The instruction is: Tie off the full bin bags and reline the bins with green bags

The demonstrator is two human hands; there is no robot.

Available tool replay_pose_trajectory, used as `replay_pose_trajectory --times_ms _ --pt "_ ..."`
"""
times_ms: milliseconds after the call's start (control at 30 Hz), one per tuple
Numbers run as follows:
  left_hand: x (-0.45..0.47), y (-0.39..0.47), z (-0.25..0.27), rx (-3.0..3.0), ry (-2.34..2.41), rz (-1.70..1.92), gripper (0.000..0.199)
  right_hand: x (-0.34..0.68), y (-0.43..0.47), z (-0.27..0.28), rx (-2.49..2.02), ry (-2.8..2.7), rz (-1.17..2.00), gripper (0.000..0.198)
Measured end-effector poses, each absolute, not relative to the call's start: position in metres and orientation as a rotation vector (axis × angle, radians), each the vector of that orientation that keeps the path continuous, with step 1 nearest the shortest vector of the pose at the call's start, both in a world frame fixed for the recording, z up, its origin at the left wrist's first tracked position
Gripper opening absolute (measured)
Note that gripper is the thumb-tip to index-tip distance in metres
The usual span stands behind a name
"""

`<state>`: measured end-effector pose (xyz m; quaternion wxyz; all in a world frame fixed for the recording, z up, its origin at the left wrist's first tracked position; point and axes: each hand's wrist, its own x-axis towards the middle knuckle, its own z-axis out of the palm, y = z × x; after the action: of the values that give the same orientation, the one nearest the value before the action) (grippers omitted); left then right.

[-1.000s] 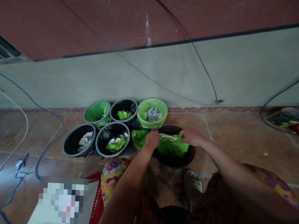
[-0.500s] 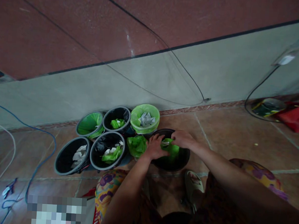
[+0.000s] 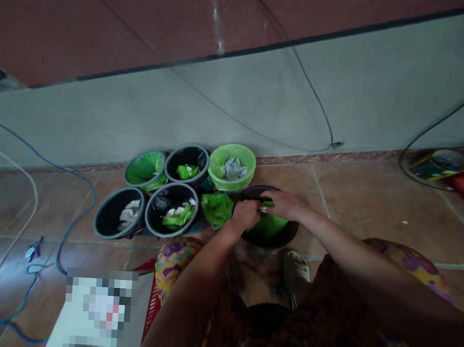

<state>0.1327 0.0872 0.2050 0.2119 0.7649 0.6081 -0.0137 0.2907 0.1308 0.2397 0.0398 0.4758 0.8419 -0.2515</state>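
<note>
Standing on brown tiles (image 3: pixel 371 213), bins (image 3: pixel 269 243) by two-tone wall (image 3: pixel 133 120)

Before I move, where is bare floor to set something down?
Brown tiles lie bare right of the dark round bin, between pale grey wall and right forearm. Left of it, grey-rimmed round bins stand packed; the left hand and right hand crowd its mouth.
</note>
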Motion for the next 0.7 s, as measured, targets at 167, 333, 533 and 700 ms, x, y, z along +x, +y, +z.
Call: replay_pose_trajectory --times_ms 167,333,533,700 --pt "0.136 0.086 0.21 2.16 1.657 0.022 0.036 0.287 0.129 0.23 1.418 2.543 -0.729 0.027" --pt "0.139 0.083 0.218 2.155 1.677 0.082 0.032 0.292 0.134 0.225 1.464 2.436 -0.58 0.026" --pt "0.14 0.084 0.217 2.155 1.647 0.077 0.03 0.291 0.132 0.225 1.327 2.409 -0.51 0.028" --pt "0.14 0.084 0.215 2.126 1.651 0.054 0.031 0.288 0.129 0.231 1.324 2.413 -0.538 0.028"
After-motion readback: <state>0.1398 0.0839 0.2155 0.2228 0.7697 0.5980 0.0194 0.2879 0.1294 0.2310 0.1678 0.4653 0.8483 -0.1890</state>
